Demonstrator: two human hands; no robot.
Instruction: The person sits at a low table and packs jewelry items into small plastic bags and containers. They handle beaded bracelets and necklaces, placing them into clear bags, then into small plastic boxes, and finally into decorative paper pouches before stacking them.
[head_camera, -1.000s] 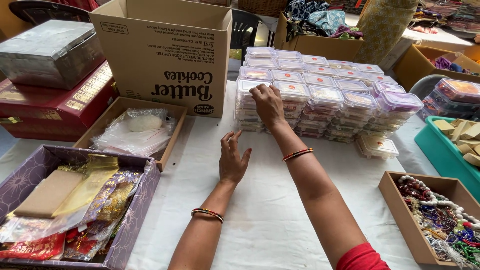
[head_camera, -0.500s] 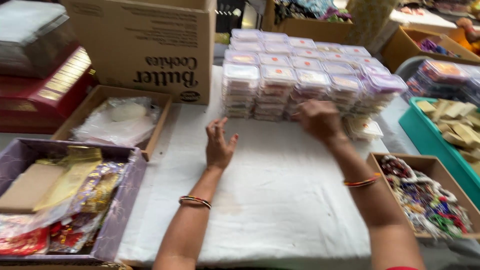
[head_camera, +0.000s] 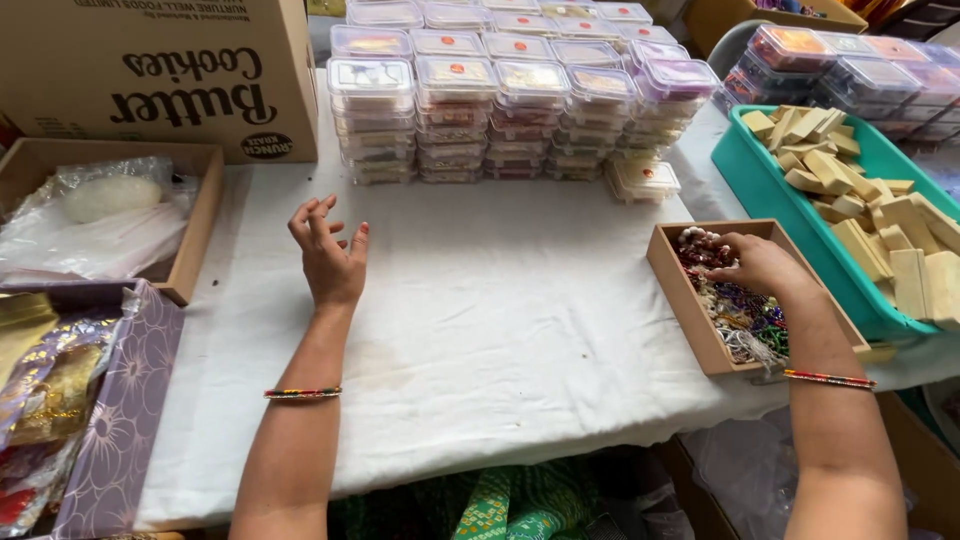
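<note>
The right hand (head_camera: 762, 268) reaches into the shallow brown cardboard tray of colourful beaded jewellery (head_camera: 668, 262) at the right; whether its fingers hold anything cannot be told. The left hand (head_camera: 328, 252) rests empty, fingers loosely spread, on the white tablecloth (head_camera: 520, 320), near the far stacks of clear plastic boxes (head_camera: 500, 110).

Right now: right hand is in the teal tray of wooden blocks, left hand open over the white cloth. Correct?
Not quite. In the head view the right hand is in the brown box of beads, not the teal tray. The left hand is open over the white cloth.

Brown carton (head_camera: 160, 70) far left — clear lidded boxes (head_camera: 510, 100) stacked beside it.
</note>
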